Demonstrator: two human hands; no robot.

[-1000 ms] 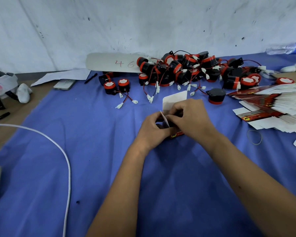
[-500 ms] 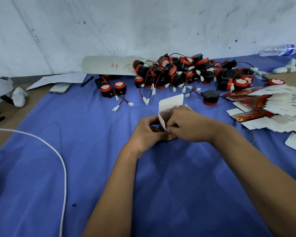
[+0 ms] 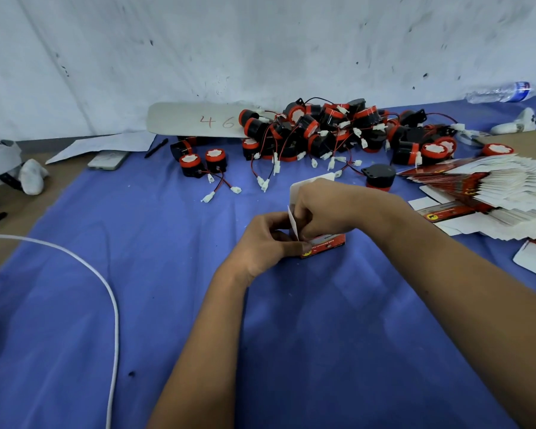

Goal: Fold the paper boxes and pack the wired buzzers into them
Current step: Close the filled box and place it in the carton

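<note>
Now both your hands — left hand [image 3: 265, 243], right hand [image 3: 325, 209] — grip the red paper box [image 3: 325, 245], pinching its white flaps, just before the buzzer pile [image 3: 331, 131].

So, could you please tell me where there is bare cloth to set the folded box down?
Bare blue cloth lies near you, between your forearms, and left of the left hand as far as the white cable. The far side is crowded with the buzzer pile; the flat box stack fills the right.
</note>
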